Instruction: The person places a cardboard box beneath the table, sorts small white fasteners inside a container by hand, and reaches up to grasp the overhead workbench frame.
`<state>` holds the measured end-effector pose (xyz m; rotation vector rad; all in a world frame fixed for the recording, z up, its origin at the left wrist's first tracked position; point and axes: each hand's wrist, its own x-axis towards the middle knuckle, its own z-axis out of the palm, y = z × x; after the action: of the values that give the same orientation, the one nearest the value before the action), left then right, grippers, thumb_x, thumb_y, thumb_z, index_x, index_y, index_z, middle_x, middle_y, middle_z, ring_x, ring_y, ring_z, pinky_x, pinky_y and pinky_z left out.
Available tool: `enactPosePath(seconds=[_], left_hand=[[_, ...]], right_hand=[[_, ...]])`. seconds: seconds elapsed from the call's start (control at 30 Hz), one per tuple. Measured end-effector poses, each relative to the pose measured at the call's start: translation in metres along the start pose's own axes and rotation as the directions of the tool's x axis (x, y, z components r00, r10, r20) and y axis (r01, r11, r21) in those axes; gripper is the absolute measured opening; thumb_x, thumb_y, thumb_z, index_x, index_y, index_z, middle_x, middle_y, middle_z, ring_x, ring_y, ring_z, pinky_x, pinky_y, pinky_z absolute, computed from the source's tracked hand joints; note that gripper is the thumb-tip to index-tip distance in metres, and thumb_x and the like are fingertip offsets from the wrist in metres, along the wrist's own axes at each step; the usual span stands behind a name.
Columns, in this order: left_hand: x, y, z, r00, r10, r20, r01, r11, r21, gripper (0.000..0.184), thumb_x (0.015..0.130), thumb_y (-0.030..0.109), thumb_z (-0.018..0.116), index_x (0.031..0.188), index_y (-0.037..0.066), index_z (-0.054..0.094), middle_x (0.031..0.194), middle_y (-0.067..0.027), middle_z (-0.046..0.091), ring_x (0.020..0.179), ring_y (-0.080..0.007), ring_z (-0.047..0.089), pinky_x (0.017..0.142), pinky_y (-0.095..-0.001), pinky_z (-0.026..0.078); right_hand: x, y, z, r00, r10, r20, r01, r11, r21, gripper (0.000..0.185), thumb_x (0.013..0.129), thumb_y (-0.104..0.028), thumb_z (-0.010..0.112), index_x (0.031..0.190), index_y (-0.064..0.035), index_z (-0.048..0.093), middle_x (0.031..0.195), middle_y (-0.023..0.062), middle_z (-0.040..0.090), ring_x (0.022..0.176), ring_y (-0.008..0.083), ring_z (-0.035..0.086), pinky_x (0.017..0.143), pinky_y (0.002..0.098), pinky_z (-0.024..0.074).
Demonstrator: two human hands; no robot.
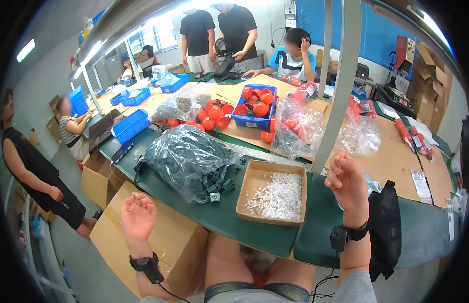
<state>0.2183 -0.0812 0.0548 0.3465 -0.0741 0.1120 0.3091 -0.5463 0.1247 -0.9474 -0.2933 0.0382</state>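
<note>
My left hand is raised palm up over a large cardboard box, its fingers loosely bent and nothing in it. My right hand is held up above the right side of the green table, fingers half curled, with nothing visible in them. Between the hands stands a shallow cardboard tray with many small white plastic pieces. Left of the tray lies a clear plastic bag spilling dark green parts. A small silvery block sits by the bag's opening.
Behind are a blue bin of red round parts, more loose red parts and clear bags. A metal post rises near my right hand. A black bag hangs over the right edge. Several people are around the table.
</note>
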Motion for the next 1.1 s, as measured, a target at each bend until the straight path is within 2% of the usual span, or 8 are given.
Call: enactPosePath(seconds=[0.2,0.33,0.37,0.47,0.67,0.83,0.97,1.1], left_hand=[[0.001,-0.007,0.003,0.998,-0.022,-0.063,0.019,0.998,-0.059,0.013,0.088,0.013,0.047,0.089,0.009,0.06,0.087,-0.0013,0.061,0.082,-0.0184,0.056,0.08,-0.0337,0.046],[-0.004,-0.011,0.002,0.992,-0.016,-0.123,0.001,0.992,-0.127,0.012,0.088,0.012,0.048,0.089,0.009,0.06,0.086,-0.0021,0.061,0.081,-0.0188,0.056,0.078,-0.0337,0.047],[-0.005,-0.011,0.0,0.993,-0.01,-0.115,-0.005,0.992,-0.13,0.011,0.088,0.013,0.049,0.089,0.008,0.06,0.086,-0.0029,0.061,0.081,-0.0197,0.056,0.079,-0.0341,0.047],[-0.014,-0.011,0.0,0.996,-0.004,-0.086,-0.011,0.986,-0.169,0.013,0.088,0.014,0.05,0.087,0.008,0.061,0.087,-0.0039,0.062,0.083,-0.0209,0.057,0.08,-0.0346,0.047],[-0.038,-0.008,0.001,0.978,0.099,-0.185,-0.124,0.984,-0.128,0.012,0.087,0.013,0.048,0.086,0.007,0.057,0.084,-0.0018,0.057,0.08,-0.017,0.053,0.076,-0.0311,0.044],[-0.046,-0.003,-0.008,0.972,0.089,-0.217,-0.11,0.99,-0.087,0.012,0.086,0.014,0.048,0.085,0.006,0.057,0.085,-0.0033,0.058,0.081,-0.0195,0.054,0.077,-0.0329,0.047],[-0.046,-0.005,-0.016,0.971,0.072,-0.227,-0.094,0.992,-0.086,0.012,0.085,0.014,0.048,0.085,0.006,0.057,0.085,-0.0035,0.059,0.081,-0.0198,0.054,0.077,-0.0331,0.047],[-0.044,-0.009,-0.02,0.976,0.045,-0.214,-0.067,0.993,-0.1,0.012,0.086,0.014,0.048,0.085,0.006,0.057,0.084,-0.0037,0.059,0.08,-0.0201,0.055,0.076,-0.0332,0.047]], right_hand=[[0.0,0.002,-0.004,0.999,0.018,-0.033,-0.016,0.999,0.041,0.012,0.088,-0.017,0.052,0.092,-0.0066,0.056,0.067,-0.0014,0.046,0.048,0.0089,0.042,0.055,0.0272,0.0424],[0.003,0.009,-0.014,0.999,0.022,-0.036,-0.015,0.98,0.198,0.015,0.09,-0.023,0.052,0.094,-0.009,0.056,0.067,-0.0037,0.044,0.047,0.0075,0.04,0.053,0.0263,0.0406],[0.006,0.011,-0.02,1.0,0.014,0.009,-0.016,0.982,0.191,0.016,0.092,-0.024,0.051,0.095,-0.0091,0.057,0.066,-0.0043,0.044,0.047,0.0065,0.041,0.051,0.0254,0.0401],[0.007,0.015,-0.028,0.999,0.014,-0.029,-0.006,0.968,0.249,0.016,0.094,-0.024,0.049,0.096,-0.0085,0.054,0.065,-0.0043,0.044,0.046,0.0056,0.042,0.048,0.0233,0.0395],[0.011,0.019,-0.021,0.998,0.052,-0.032,-0.044,0.978,0.202,0.013,0.095,-0.021,0.048,0.095,-0.0085,0.046,0.065,-0.0031,0.038,0.045,0.0035,0.036,0.045,0.0183,0.0358],[0.013,0.025,-0.018,0.996,0.054,-0.077,-0.04,0.984,0.175,0.014,0.095,-0.021,0.048,0.093,-0.0073,0.046,0.065,-0.0018,0.039,0.044,0.0037,0.035,0.043,0.018,0.0356],[0.016,0.028,-0.024,0.997,0.076,-0.026,-0.07,0.981,0.18,0.013,0.095,-0.018,0.047,0.098,-0.0053,0.047,0.067,-0.0017,0.038,0.046,0.0038,0.035,0.044,0.0183,0.0366],[0.014,0.028,-0.021,0.994,0.104,-0.02,-0.098,0.975,0.199,0.015,0.096,-0.021,0.048,0.093,-0.0068,0.047,0.066,-0.0014,0.04,0.044,0.0043,0.037,0.045,0.0183,0.0386]])
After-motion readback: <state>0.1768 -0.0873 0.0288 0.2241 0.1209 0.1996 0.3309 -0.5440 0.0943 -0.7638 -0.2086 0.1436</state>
